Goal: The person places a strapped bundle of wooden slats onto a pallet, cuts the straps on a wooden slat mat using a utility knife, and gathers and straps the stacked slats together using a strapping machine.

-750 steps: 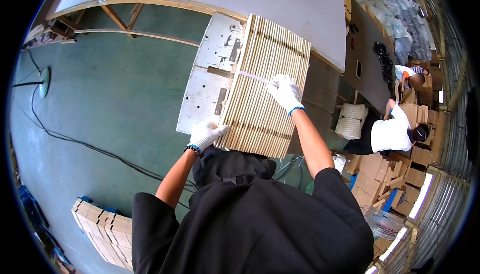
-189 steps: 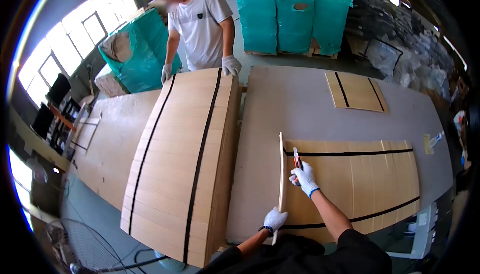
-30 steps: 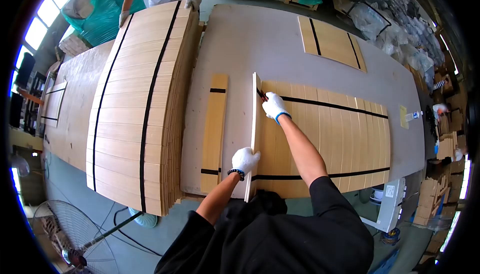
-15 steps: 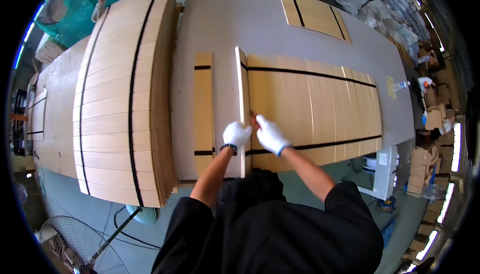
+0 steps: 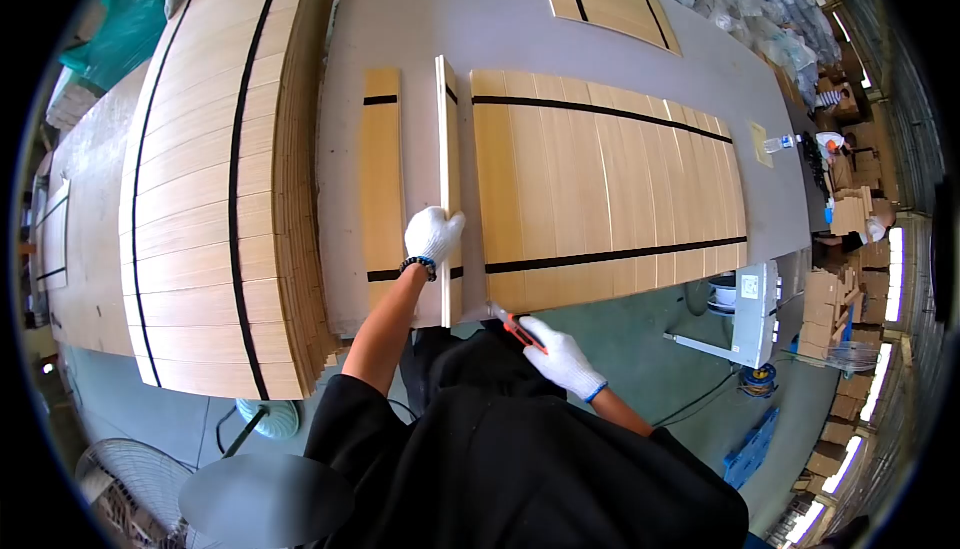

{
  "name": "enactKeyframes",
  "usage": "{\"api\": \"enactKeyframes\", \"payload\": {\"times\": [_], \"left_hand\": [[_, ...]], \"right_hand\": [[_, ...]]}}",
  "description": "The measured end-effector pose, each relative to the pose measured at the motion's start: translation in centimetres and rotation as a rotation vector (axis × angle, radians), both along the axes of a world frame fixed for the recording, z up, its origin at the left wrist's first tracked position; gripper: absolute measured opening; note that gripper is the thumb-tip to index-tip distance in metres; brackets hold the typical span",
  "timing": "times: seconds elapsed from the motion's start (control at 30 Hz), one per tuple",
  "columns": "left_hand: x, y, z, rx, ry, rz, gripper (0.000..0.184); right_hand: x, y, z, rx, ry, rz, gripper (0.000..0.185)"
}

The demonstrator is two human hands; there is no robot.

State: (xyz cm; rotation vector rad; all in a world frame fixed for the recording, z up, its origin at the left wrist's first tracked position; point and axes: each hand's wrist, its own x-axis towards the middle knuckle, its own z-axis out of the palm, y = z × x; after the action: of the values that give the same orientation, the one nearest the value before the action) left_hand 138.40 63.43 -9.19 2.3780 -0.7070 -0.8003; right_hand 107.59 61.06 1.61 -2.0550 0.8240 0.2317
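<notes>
A loose black top (image 5: 490, 449) with short, wide sleeves (image 5: 355, 419) is hanging in folds. White knitted gloves (image 5: 565, 361) are covering the left hand (image 5: 434, 235) and right hand (image 5: 558, 357); blue trim (image 5: 597, 390) is edging the right cuff, and a dark beaded bracelet (image 5: 419, 267) is circling the left wrist.

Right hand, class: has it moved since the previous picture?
Yes: the right hand has moved down the view, past the near edge of the large banded panel.

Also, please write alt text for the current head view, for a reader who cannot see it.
A gloved left hand holds a narrow wooden strip, and the gloved right hand holds a utility knife near a wider, black-banded panel on a grey table.
</notes>
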Motion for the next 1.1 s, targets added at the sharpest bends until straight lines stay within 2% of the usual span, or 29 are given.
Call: {"api": "enactKeyframes", "payload": {"times": [0.03, 0.1, 0.17, 0.27, 0.37, 0.47, 0.57, 0.63, 0.7, 0.73, 0.77, 0.9, 1.1], "left_hand": [[0.5, 0.8, -0.1, 0.011, -0.032, 0.005, 0.049], [1.3, 2.0, 0.2, 0.035, -0.089, 0.027, 0.049], [2.4, 2.9, -0.5, 0.047, -0.126, 0.056, 0.05], [2.7, 3.2, 1.6, 0.112, -0.177, 0.047, 0.051], [2.2, 3.5, 2.0, 0.176, -0.259, 0.094, 0.045], [0.9, 3.5, 1.9, 0.204, -0.383, 0.187, 0.041], [-0.3, 3.4, 2.2, 0.306, -0.506, 0.202, 0.039], [-1.2, 3.0, 2.8, 0.33, -0.521, 0.156, 0.037], [-2.0, 3.6, 1.8, 0.31, -0.522, 0.112, 0.035], [-1.5, 5.1, -2.1, 0.241, -0.603, 0.011, 0.035], [-2.3, 4.3, -1.9, 0.305, -0.536, 0.094, 0.031], [-5.2, 3.1, -1.8, 0.146, -0.506, 0.106, 0.028], [-8.5, 0.6, -2.0, -0.006, -0.455, 0.09, 0.025]], "right_hand": [[-0.2, -0.2, -0.5, -0.023, -0.074, -0.031, 0.053], [-0.1, -0.9, -0.8, 0.062, -0.018, -0.145, 0.054], [0.5, -2.0, -0.7, 0.084, -0.051, -0.178, 0.054], [1.2, -4.0, -1.0, 0.103, -0.13, -0.204, 0.055], [1.8, -6.7, -0.8, 0.196, -0.226, -0.216, 0.057], [3.6, -9.3, 4.1, 0.467, -0.335, -0.26, 0.059], [5.6, -12.3, 10.4, 0.64, -0.483, -0.118, 0.045], [6.3, -15.0, 14.1, 0.742, -0.559, 0.104, 0.041], [7.1, -16.7, 18.3, 0.707, -0.702, 0.275, 0.035], [7.6, -17.1, 20.1, 0.75, -0.793, 0.332, 0.034], [7.8, -17.6, 22.3, 0.714, -0.852, 0.399, 0.031], [8.3, -19.6, 30.6, 0.539, -0.936, 0.728, 0.029], [8.2, -19.9, 31.8, 0.488, -1.056, 0.894, 0.026]]}}
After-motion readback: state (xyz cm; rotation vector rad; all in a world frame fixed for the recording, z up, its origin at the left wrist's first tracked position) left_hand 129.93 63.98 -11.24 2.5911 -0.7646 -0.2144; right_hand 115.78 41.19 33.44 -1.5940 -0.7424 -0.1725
